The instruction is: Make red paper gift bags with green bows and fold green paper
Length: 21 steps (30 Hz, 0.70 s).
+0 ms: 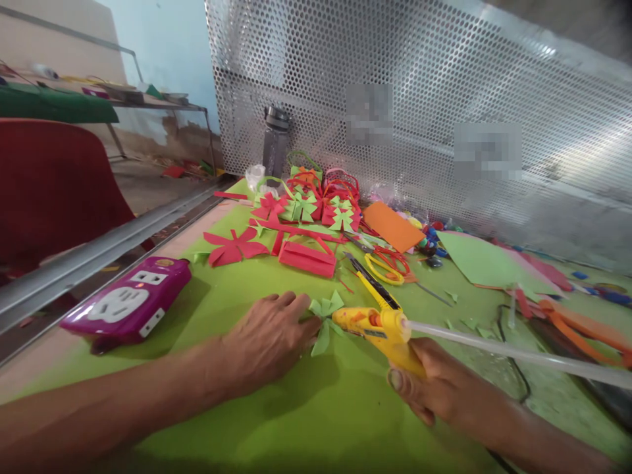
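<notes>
My right hand (429, 378) is wrapped round the handle of a yellow hot glue gun (370, 322), with a long clear glue stick (494, 347) jutting from its back. The gun's nozzle points left at the middle of a light green paper bow (326, 306). At the bow's left edge, my left hand (276, 329) has its fingers closed on the paper. Just beyond lie a red paper bag (309, 255), a box cutter (372, 283) and yellow-handled scissors (384, 270).
A purple power strip (128, 303) rests on the left. Farther back are a red paper flower shape (236, 248), small decorated bags (340, 214), an orange sheet (394, 226) and a dark bottle (275, 141). A perforated metal panel (306, 59) borders the green table (222, 428). A red chair (54, 191) stands left.
</notes>
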Tool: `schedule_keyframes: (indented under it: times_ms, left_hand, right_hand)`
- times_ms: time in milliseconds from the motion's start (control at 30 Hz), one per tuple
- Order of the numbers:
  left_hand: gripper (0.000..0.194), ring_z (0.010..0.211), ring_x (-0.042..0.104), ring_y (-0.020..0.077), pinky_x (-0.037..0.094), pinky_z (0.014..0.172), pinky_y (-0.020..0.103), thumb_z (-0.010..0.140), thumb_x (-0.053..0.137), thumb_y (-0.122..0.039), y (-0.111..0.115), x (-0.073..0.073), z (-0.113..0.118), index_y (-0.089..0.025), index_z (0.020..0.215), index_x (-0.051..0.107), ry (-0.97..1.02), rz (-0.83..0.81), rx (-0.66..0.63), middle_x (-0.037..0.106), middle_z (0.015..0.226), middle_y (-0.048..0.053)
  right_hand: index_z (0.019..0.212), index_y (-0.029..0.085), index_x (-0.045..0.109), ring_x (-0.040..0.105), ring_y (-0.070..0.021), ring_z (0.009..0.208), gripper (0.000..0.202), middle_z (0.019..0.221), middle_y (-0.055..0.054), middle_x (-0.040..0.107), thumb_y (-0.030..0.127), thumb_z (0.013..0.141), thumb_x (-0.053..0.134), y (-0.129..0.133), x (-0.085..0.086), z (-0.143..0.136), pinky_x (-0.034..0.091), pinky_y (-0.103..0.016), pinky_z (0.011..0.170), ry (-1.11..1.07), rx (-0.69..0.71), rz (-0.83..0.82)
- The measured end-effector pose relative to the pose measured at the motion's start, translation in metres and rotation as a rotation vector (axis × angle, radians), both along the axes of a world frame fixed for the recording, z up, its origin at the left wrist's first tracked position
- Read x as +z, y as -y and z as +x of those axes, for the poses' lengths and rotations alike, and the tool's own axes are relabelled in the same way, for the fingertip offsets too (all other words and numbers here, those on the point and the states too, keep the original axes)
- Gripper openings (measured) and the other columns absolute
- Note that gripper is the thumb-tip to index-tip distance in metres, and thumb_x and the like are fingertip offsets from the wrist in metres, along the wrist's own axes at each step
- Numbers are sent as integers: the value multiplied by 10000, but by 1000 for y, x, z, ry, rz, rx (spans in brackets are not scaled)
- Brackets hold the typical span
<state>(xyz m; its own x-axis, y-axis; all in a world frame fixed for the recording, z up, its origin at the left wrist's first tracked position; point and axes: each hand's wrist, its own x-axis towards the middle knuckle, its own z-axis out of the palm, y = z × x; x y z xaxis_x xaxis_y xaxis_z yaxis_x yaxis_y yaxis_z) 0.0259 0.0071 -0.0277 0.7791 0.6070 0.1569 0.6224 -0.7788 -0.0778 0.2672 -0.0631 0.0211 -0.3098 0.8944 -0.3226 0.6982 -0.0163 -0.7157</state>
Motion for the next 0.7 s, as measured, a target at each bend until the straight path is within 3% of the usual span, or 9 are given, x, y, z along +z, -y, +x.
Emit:
schedule_keyframes:
  times_ms: [100, 267, 367, 467, 567, 700]
  left_hand:
    - [202, 697, 498, 183, 435, 601, 315, 935, 404, -247, 0, -1, 0, -194, 890, 593, 1, 16, 0, 490, 806, 46]
    - [216, 691, 495, 170, 441, 612, 305, 931, 391, -201, -1, 1, 0, -179, 893, 603, -32, 13, -9, 501, 808, 48]
    - [239, 682, 507, 176, 450, 610, 319, 933, 377, -193, -3, -2, 0, -183, 924, 616, -30, 16, -7, 511, 809, 49]
    - [245, 711, 533, 199, 464, 622, 344, 933, 384, -208, -7, -6, -1, -203, 1001, 620, 7, 26, -5, 523, 817, 51]
    - [239, 743, 547, 201, 474, 648, 341, 923, 403, -194, -9, -7, -2, -216, 995, 630, 47, 7, -18, 539, 845, 54]
    - [243, 754, 550, 198, 484, 665, 340, 928, 396, -190, -6, -4, -2, -208, 963, 636, 41, -5, -4, 549, 840, 55]
  right_hand:
    - [699, 202, 476, 462, -119, 492, 420, 532, 44, 461, 609, 803, 495, 3, 1, 1, 416, -252, 532, 34, -35, -60]
    - [747, 197, 503, 437, -127, 532, 352, 606, 25, 488, 544, 812, 502, 6, -6, 3, 371, -255, 517, 50, -79, 144]
    - [967, 185, 554, 498, -140, 622, 284, 767, -6, 589, 411, 797, 580, 6, -15, 7, 391, -250, 557, 68, -123, 270]
    - [1194, 178, 455, 538, -148, 614, 460, 783, -9, 635, 299, 777, 607, 5, -19, 21, 407, -247, 552, 101, -214, 352]
    - [1246, 179, 414, 599, -183, 666, 492, 845, -47, 667, 342, 809, 571, 8, -13, 42, 422, -268, 583, 239, -344, 488]
    - [1266, 166, 422, 648, -245, 687, 467, 823, -89, 692, 456, 900, 412, 7, -8, 75, 396, -299, 585, 614, -465, 609]
